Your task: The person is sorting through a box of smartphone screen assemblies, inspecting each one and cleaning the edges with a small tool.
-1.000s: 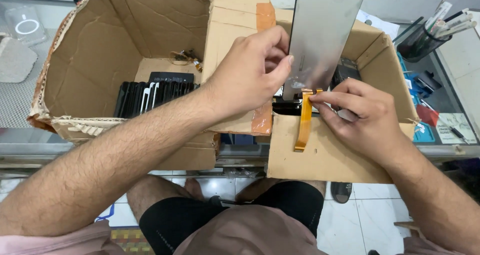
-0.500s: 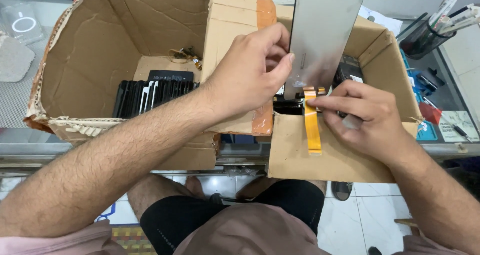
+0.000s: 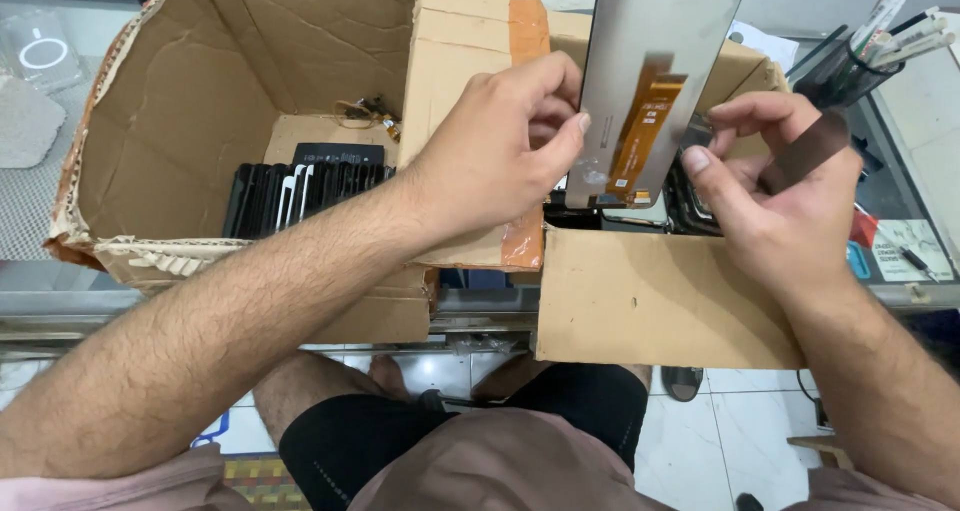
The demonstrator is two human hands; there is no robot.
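Observation:
My left hand (image 3: 490,156) pinches the left edge of a phone display panel (image 3: 690,31) and holds it upright, grey back towards me, above the cardboard boxes. An orange flex cable (image 3: 645,121) lies folded up against the panel's back. My right hand (image 3: 780,221) is just right of the panel's lower edge, thumb close to its corner. A dark brown strip (image 3: 815,146) is caught between the fingers of that hand.
A large open cardboard box (image 3: 170,121) on the left holds a row of upright dark screens (image 3: 300,191). A second box (image 3: 650,301) sits under the panel with more parts inside. A holder of pens and tools (image 3: 860,56) stands at the right. My knees are below the counter edge.
The orange flex cable, which hung down from the panel, is now folded up onto its back. My right hand has let go of the cable and moved right, holding a dark strip.

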